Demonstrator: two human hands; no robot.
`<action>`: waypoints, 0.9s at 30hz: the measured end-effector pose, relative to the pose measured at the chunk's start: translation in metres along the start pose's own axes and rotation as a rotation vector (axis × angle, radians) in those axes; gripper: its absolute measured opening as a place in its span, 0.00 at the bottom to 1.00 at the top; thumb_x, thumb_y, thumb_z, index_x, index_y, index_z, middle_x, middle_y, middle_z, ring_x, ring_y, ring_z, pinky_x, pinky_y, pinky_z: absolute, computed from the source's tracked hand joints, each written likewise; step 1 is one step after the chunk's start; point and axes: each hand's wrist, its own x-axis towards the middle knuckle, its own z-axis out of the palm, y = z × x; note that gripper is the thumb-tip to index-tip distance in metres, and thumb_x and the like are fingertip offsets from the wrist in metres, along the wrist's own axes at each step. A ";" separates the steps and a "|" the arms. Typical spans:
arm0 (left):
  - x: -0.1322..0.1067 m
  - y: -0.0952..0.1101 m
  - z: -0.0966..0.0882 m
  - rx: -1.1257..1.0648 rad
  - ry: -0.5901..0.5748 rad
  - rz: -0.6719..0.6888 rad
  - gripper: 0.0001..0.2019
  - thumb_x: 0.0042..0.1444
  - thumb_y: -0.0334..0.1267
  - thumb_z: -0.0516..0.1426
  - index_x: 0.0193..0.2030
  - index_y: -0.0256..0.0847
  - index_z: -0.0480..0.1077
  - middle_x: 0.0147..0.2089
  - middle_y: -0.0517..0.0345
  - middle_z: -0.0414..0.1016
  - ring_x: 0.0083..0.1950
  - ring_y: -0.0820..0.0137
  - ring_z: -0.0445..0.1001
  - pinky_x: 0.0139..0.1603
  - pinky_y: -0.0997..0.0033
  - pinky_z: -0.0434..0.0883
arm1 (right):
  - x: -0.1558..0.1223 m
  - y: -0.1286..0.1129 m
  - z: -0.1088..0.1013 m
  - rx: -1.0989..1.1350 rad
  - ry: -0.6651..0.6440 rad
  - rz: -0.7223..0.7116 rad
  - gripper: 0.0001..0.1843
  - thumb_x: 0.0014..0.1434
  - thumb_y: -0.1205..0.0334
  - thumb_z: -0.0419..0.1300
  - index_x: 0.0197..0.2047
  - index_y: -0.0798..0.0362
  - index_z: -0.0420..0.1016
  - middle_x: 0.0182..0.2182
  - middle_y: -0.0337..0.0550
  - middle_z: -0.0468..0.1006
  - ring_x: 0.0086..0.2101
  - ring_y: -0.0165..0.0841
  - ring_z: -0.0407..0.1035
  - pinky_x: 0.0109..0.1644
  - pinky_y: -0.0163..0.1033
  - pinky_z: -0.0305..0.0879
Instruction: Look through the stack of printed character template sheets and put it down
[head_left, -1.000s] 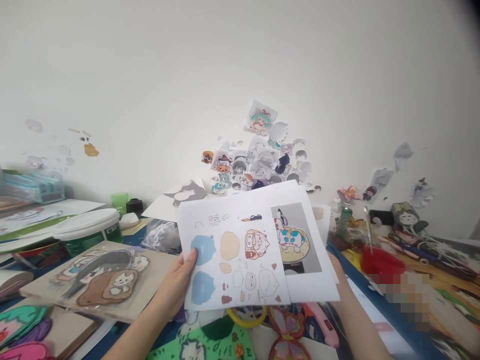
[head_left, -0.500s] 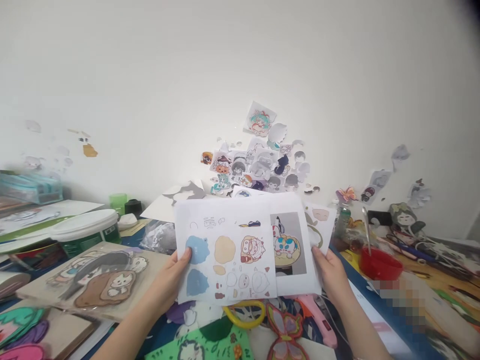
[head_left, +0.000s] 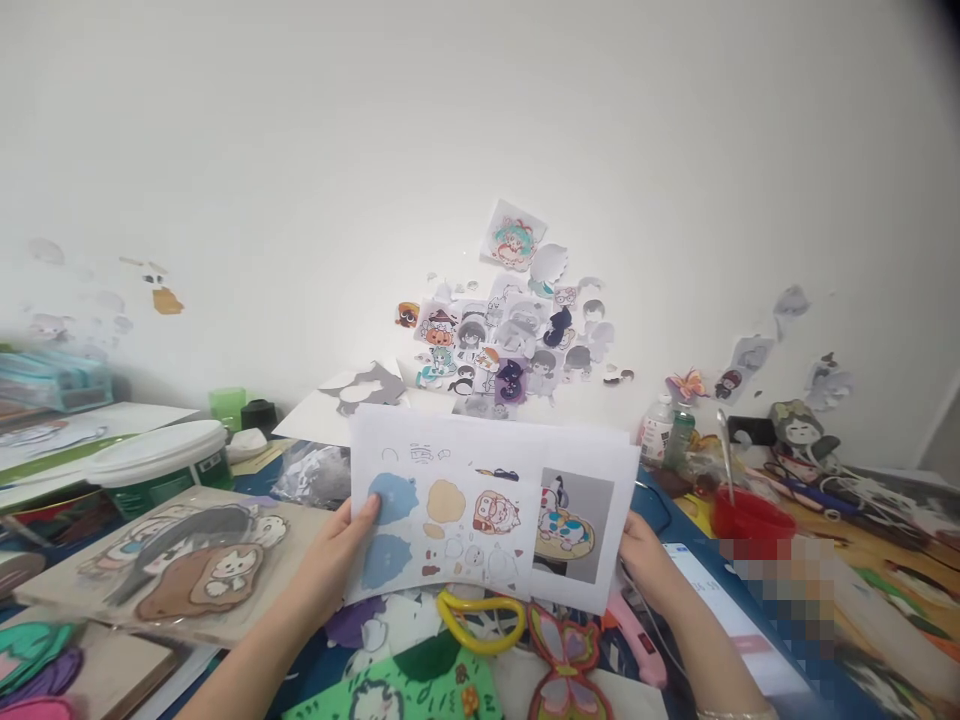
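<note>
Both my hands hold up a small stack of printed paper sheets above the cluttered table. My left hand pinches the left edge, its thumb lying over a blue printed shape. On the right edge my right hand grips the stack, its fingertips mostly hidden behind the paper. The front sheet carries blue and tan shapes and small cartoon drawings; at its right is a grey-backed cartoon picture. Just below the sheets lie yellow-handled scissors, a butterfly cutout and a pink tool, partly hidden.
A white-lidded tub and a board with cartoon cutouts are on the left. To the right stand a red bowl with a spoon, bottles and a phone-like screen. Paper cutouts cover part of the wall.
The fanned sheets have been drawn together into a neater stack, and the sheet sticking out at the right is no longer seen. My right hand has moved slightly lower, its thumb off the front.
</note>
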 end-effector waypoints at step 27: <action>-0.004 -0.007 0.007 0.315 0.183 0.196 0.20 0.53 0.53 0.54 0.47 0.44 0.65 0.32 0.54 0.78 0.30 0.56 0.78 0.25 0.63 0.75 | 0.009 0.017 0.011 -0.002 0.349 -0.205 0.29 0.46 0.52 0.66 0.51 0.52 0.68 0.46 0.48 0.77 0.44 0.45 0.71 0.45 0.47 0.69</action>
